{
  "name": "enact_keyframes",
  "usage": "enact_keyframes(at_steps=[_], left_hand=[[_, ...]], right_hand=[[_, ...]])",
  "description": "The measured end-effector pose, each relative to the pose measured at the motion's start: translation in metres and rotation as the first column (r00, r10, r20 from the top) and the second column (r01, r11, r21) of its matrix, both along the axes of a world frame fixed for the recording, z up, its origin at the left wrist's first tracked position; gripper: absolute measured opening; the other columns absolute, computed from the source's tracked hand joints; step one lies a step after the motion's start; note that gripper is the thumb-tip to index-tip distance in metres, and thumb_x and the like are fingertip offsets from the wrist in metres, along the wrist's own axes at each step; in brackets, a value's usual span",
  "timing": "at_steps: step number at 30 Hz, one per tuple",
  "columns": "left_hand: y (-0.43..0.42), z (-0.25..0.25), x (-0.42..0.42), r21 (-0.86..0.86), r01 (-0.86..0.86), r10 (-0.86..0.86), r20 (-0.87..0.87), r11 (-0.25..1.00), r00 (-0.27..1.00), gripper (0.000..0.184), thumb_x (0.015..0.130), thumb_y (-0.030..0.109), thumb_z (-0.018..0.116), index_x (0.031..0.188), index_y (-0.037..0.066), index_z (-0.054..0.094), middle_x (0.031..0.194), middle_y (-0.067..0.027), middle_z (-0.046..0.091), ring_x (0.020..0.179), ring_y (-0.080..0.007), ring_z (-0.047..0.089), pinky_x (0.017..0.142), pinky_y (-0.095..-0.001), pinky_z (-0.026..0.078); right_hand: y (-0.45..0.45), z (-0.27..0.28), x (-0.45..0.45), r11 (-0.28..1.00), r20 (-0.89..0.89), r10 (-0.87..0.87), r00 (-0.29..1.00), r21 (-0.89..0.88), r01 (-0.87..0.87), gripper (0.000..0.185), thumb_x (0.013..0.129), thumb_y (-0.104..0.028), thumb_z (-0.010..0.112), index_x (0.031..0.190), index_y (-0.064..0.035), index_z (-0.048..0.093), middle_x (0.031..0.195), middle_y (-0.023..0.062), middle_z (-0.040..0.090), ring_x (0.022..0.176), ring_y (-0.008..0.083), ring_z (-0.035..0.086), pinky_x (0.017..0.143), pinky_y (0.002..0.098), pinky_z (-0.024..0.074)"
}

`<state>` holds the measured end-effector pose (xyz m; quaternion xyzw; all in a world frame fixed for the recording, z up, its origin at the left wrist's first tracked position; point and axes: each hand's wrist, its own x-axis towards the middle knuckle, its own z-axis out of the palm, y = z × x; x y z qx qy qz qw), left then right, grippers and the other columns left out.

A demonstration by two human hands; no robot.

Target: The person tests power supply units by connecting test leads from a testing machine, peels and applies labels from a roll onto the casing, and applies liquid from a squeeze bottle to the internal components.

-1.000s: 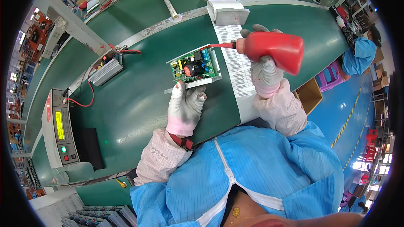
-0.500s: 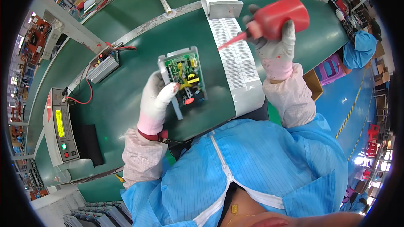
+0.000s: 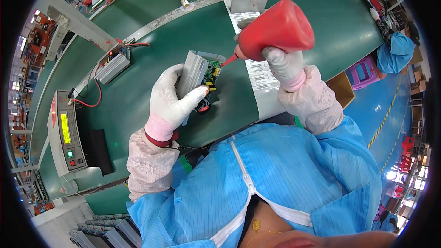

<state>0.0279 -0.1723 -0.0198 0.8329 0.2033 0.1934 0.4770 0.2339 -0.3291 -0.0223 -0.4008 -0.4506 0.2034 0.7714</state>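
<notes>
My gloved left hand [image 3: 171, 96] grips a power supply board [image 3: 212, 74] by its grey finned metal side, with the thumb on the near edge. The board is tilted, so its green face with yellow parts points to the right. In my gloved right hand [image 3: 285, 64] is a red squeeze bottle [image 3: 280, 27], held slanting with its thin nozzle down to the left. The nozzle tip is at the board's upper right part; whether it touches, I cannot tell. Some right fingers are hidden behind the bottle.
A strip of printed labels [image 3: 262, 76] runs down the green bench [image 3: 138, 105], under a metal block [image 3: 249, 3]. On the left stand a tester with a lit yellow display [image 3: 65, 128] and another finned unit [image 3: 113, 68] with red wires. A co-worker [image 3: 394, 53] sits at far right.
The red bottle has moved left, bringing its nozzle to the board. My left hand has turned the board, so its finned side now shows.
</notes>
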Motion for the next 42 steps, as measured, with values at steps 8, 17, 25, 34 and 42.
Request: enact_keyframes(at_steps=[8, 17, 25, 34, 42], left_hand=[[-0.002, -0.004, 0.001, 0.045, 0.004, -0.003, -0.010, 0.999, 1.000, 0.066, 0.067, 0.037, 0.077, 0.110, -0.008, 0.056, 0.100, -0.0184, 0.061, 0.085, -0.0268, 0.061, 0.079, -0.0338, 0.049], [-0.006, -0.001, 0.000, 0.234, 0.004, -0.009, 0.019, 0.972, 1.000, 0.065, 0.065, 0.037, 0.078, 0.108, -0.006, 0.057, 0.097, -0.0166, 0.061, 0.081, -0.0273, 0.061, 0.076, -0.0340, 0.049], [-0.008, -0.008, 0.003, 0.482, 0.006, -0.070, 0.115, 0.876, 0.991, 0.060, 0.062, 0.033, 0.079, 0.106, -0.001, 0.057, 0.096, -0.0142, 0.061, 0.079, -0.0275, 0.060, 0.075, -0.0345, 0.048], [-0.006, -0.015, -0.006, 0.223, -0.030, -0.020, 0.220, 0.974, 0.975, 0.061, 0.065, 0.024, 0.079, 0.113, -0.003, 0.053, 0.101, -0.0155, 0.060, 0.084, -0.0281, 0.059, 0.079, -0.0349, 0.047], [-0.019, -0.021, -0.030, -0.928, 0.049, 0.493, 0.240, 0.369, 0.836, 0.048, 0.094, 0.035, 0.055, 0.125, 0.000, 0.046, 0.107, -0.0129, 0.058, 0.089, -0.0224, 0.059, 0.081, -0.0337, 0.049]], right_hand=[[0.001, -0.008, 0.002, 1.000, 0.008, 0.004, 1.000, 0.020, -0.004, 0.071, 0.068, -0.020, 0.083, 0.125, -0.0019, 0.044, 0.115, 0.0259, 0.057, 0.097, 0.0372, 0.064, 0.077, 0.0437, 0.0581], [-0.002, -0.005, 0.004, 0.999, -0.009, -0.038, 0.999, 0.033, 0.038, 0.074, 0.067, -0.021, 0.083, 0.126, -0.0021, 0.044, 0.117, 0.0258, 0.056, 0.098, 0.0371, 0.063, 0.077, 0.0443, 0.0576], [-0.006, -0.004, 0.008, 1.000, -0.062, -0.013, 0.998, -0.004, 0.012, 0.068, 0.070, -0.020, 0.081, 0.124, -0.0001, 0.045, 0.116, 0.0235, 0.058, 0.096, 0.0334, 0.063, 0.081, 0.0406, 0.0557], [-0.042, -0.002, 0.052, 0.982, -0.277, -0.179, 0.944, -0.115, 0.152, 0.056, 0.082, -0.029, 0.071, 0.122, 0.0012, 0.045, 0.112, 0.0219, 0.057, 0.089, 0.0319, 0.064, 0.074, 0.0398, 0.0562], [-0.121, 0.015, 0.154, 0.852, -0.384, -0.425, 0.820, -0.476, 0.219, 0.046, 0.087, -0.034, 0.065, 0.114, -0.0006, 0.048, 0.098, 0.0160, 0.059, 0.078, 0.0245, 0.062, 0.066, 0.0361, 0.0545]])
